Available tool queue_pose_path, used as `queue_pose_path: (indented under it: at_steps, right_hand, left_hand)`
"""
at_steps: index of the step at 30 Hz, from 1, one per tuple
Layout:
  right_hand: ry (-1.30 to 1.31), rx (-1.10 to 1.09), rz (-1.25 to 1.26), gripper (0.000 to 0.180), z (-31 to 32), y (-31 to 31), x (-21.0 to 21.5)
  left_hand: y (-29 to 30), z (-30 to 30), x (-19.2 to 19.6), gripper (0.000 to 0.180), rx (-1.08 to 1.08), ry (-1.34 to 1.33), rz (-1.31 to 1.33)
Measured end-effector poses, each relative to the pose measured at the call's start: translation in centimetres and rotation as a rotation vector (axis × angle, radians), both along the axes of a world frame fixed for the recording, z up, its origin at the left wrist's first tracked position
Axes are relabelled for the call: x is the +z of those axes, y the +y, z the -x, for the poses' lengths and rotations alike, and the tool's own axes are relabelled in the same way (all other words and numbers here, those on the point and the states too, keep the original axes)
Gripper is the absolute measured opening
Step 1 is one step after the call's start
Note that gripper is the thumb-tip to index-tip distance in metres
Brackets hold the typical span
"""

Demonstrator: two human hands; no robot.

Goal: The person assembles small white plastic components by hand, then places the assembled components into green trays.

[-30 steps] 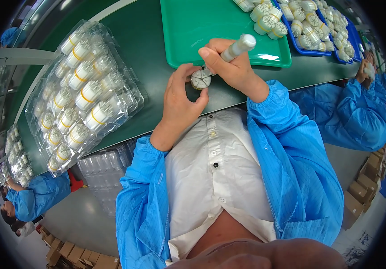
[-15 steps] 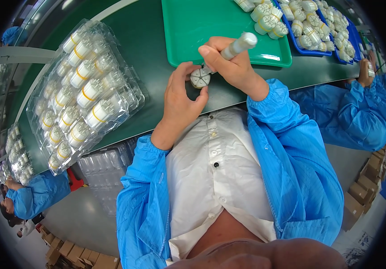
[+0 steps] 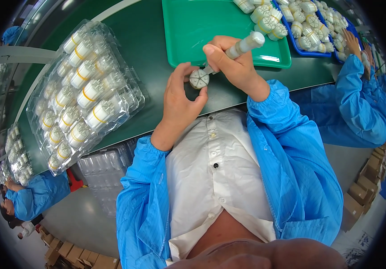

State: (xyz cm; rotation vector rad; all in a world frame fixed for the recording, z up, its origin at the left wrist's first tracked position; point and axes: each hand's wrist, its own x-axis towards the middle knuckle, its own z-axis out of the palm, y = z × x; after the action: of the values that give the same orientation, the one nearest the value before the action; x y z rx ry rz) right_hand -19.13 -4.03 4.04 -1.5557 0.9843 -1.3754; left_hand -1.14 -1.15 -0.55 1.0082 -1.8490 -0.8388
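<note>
My left hand (image 3: 182, 97) curls its thumb and fingers round a small white cylindrical part (image 3: 199, 79), whose round top with spoke-like ribs faces up. It is held over the green table near the front edge. In my right hand (image 3: 235, 62) is a whitish, translucent syringe-like tool (image 3: 246, 45), gripped like a pen and slanting up to the right. The tool's narrow tip reaches the upper right rim of the part's ribbed face; whether it touches cannot be made out. The sides of the part are mostly hidden by my fingers.
Left stands a clear plastic tray (image 3: 132, 96) of similar white parts with yellow bands. A green tray (image 3: 188, 33) lies beyond my hands, several parts in its far right corner. Blue trays (image 3: 311, 53) of parts stand right, beside a co-worker's blue sleeve (image 3: 352, 71).
My right hand and the tool have shifted slightly to the right, while the part stays in my left hand. At the right, the co-worker's hand has reached out toward a blue tray.
</note>
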Motion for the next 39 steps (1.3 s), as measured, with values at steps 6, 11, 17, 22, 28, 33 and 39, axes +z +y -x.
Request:
queue_pose_path:
  at_steps: [6, 11, 17, 22, 28, 33, 39]
  right_hand:
    - [0.168, 0.037, 0.064, 0.035, -0.1, -0.5, -0.5]
    - [0.133, 0.03, 0.06, 0.035, -0.4, 0.1, -0.6]
    - [0.078, 0.036, -0.002, 0.036, 0.2, 0.0, 0.2]
    - [0.142, 0.053, 0.016, 0.036, -0.3, -0.8, -0.4]
    - [0.152, 0.014, 0.05, 0.034, -0.9, -0.3, -0.3]
    - [-0.124, -0.078, 0.146, 0.027, -0.2, 2.0, 1.3]
    - [0.197, -0.055, 0.394, 0.023, -0.3, 3.0, 2.6]
  left_hand:
    - [-0.3, 0.0, 0.3, 0.071, -0.05, 0.045, -0.032]
    - [-0.1, 0.2, 1.4, 0.068, 0.029, -0.154, 0.034]
    - [0.0, -0.2, 0.0, 0.074, -0.046, 0.057, -0.023]
    - [-0.2, -0.5, 0.6, 0.068, -0.06, 0.057, -0.104]
    - [-0.1, -1.0, 0.9, 0.052, -0.047, -0.023, -0.022]
    - [1.4, -4.9, 7.4, 0.056, 0.025, -0.09, 0.269]
    - [-4.5, -14.7, 16.8, 0.057, 0.433, -0.592, 0.598]
